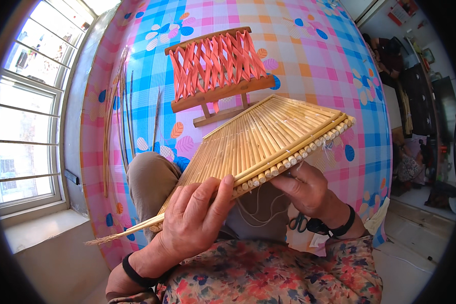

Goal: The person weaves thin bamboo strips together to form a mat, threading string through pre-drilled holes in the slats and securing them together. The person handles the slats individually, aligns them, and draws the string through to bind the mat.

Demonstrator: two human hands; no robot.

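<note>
A mat of pale yellow reed sticks lies tilted across my lap, bound along its near edge with thicker strips, the cut stick ends showing beneath them. My left hand grips the near left part of that edge, fingers bent over the top. A few loose stalks with a feathery tip stick out leftward behind it. My right hand holds the edge from below, farther right, its fingertips partly hidden under the sticks. Thin cord hangs in loops below the mat. Black-handled scissors lie beside my right wrist.
A wooden frame woven with pink ribbon stands on the checked floral sheet. Long thin stalks lie at left beside a barred window. My knee is bent at left. Dark furniture and clutter line the right.
</note>
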